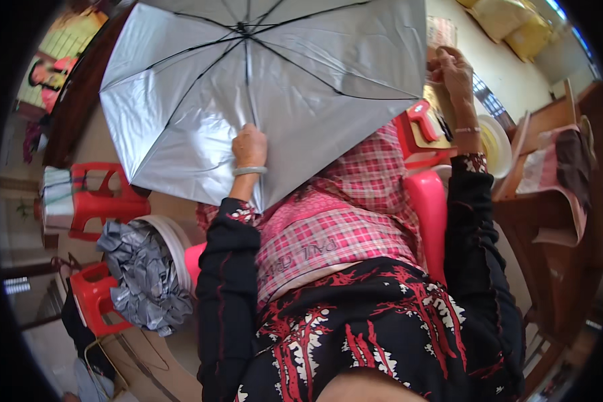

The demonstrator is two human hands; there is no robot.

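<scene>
An open umbrella (295, 127) with a silver inner face and black ribs is spread in front of me. My left hand (250, 147) is closed around its shaft, below the point where the ribs meet. Beyond the umbrella's right edge, my right hand (451, 72) is raised with its fingers bent together. Whatever those fingers pinch is too small to make out. A pink checked apron (342, 228) covers my lap, partly behind the canopy.
Crumpled silver fabric (144, 275) spills from a white bucket (171, 241) on my left, near red stools (100, 201). To the right, a red-handled tool (422, 124) lies on a work surface. A wooden chair (549, 214) holds cloth; yellow sacks (516, 30) lie farther back.
</scene>
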